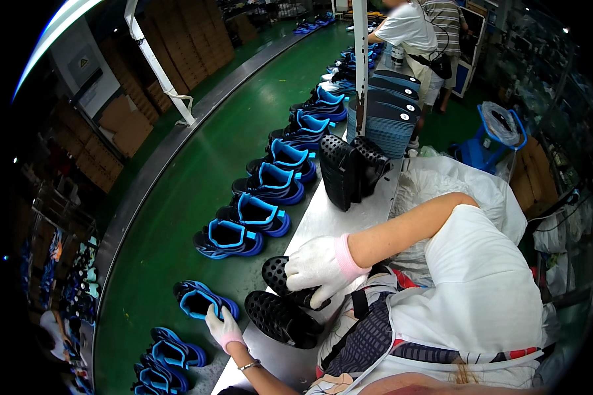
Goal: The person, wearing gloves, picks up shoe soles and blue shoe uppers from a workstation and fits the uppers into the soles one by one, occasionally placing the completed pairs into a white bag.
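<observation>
My left hand (225, 329), in a white glove, grips the collar of a black-and-blue sneaker (190, 289) at the edge of the green belt. To the right, my right hand (317, 266), gloved in white with a pink cuff, is closed over a black perforated clog-like piece (275, 272) on the metal ledge. My palm and fingers hide part of that piece. Between my hands lies a second black perforated clog-like piece (280, 319), nobody's fingers on it. Farther along the ledge a pair of similar black perforated pieces (339, 174) stands upright.
Several black-and-blue sneakers (273, 181) line the green belt (158, 243) ahead, more at near left. Stacked insoles (385, 118) stand beyond the upright pieces, by a white post (361, 59). Two people (412, 29) stand at the far right. A blue bin (484, 148) and white sacking (454, 181) are at right.
</observation>
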Available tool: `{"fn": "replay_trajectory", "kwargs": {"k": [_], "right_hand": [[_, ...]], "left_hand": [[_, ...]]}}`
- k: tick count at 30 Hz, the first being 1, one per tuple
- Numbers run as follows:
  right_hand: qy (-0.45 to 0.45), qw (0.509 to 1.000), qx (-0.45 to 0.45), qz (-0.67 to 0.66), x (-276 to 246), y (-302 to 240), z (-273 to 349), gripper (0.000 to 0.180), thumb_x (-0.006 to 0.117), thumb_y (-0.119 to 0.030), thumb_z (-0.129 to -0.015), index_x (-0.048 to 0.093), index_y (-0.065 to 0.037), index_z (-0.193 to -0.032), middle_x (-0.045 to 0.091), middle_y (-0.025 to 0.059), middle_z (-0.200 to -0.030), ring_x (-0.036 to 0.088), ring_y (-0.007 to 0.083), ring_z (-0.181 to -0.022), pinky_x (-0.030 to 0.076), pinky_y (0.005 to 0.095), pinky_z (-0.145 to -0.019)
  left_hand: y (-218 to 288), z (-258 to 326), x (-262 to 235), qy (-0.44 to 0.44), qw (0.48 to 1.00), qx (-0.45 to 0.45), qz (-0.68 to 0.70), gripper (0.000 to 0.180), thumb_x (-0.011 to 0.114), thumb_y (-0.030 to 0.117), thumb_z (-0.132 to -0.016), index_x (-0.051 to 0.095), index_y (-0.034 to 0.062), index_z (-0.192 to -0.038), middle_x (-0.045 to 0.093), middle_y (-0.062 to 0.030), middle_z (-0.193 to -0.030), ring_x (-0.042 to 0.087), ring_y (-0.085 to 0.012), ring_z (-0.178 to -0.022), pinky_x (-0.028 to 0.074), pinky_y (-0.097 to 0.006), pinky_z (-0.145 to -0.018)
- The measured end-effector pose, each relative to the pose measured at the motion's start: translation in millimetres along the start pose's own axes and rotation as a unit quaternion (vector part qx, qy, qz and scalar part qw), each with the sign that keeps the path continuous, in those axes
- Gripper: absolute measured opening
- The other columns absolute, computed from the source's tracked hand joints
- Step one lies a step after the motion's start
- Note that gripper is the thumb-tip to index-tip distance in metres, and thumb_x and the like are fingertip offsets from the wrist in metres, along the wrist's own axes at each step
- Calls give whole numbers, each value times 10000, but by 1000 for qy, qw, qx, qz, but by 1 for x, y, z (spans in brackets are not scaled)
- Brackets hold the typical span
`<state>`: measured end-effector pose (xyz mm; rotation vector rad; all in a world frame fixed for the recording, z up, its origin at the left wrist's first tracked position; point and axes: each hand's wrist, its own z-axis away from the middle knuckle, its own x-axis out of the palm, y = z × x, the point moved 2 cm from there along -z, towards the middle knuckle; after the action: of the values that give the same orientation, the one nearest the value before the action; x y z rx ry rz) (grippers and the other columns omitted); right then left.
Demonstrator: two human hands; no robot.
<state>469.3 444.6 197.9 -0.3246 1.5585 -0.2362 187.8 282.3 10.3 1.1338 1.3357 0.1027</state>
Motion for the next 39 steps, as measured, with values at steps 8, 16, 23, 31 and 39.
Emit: {"fn": "replay_trajectory", "kwargs": {"k": [8, 16, 23, 31, 39], "right_hand": [[15, 998, 23, -63, -30, -9, 8, 405, 723, -405, -723, 627, -33, -851, 622, 140, -866, 627, 321, -859, 501, 418, -711], [219, 975, -27, -22, -80, -23, -18, 375, 726, -367, -731, 604, -62, -911, 611, 119, -929, 617, 316, -879, 495, 404, -712], [139, 980, -136, -33, -55, -48, -84, 344, 697, -320, -751, 642, -39, -940, 611, 144, -973, 622, 310, -931, 536, 400, -729], [19, 998, 8, -58, -32, -49, -113, 415, 647, -377, -778, 635, -19, -989, 608, 162, -973, 633, 338, -899, 534, 423, -741], [-29, 998, 59, 4, -9, -36, -145, 454, 617, -418, -846, 628, 22, -960, 664, 190, -902, 671, 352, -849, 536, 436, -708]], "left_hand": [[12, -11, 9, -32, 999, 21, 4, 432, 618, 226, -894, 576, -13, -1251, 590, -214, -1214, 564, -365, -1134, 415, -398, -1000], [61, -2, -53, -14, 957, -13, 289, 558, 572, 364, -961, 491, -31, -1346, 530, -149, -1286, 577, -185, -931, 491, -327, -819], [139, 35, -72, -318, 554, 121, 759, 802, 268, 674, -970, 305, 47, -1469, 412, -149, -1460, 436, -306, -1306, 340, -432, -1121], [97, 36, -60, -174, 587, 46, 790, 613, 384, 518, -1017, 414, 39, -1399, 474, -111, -1394, 443, -250, -1285, 310, -396, -1115], [87, 28, -58, -2, 762, 44, 647, 465, 487, 338, -1024, 459, -47, -1282, 556, -135, -1222, 546, -210, -1103, 445, -382, -981]]}}
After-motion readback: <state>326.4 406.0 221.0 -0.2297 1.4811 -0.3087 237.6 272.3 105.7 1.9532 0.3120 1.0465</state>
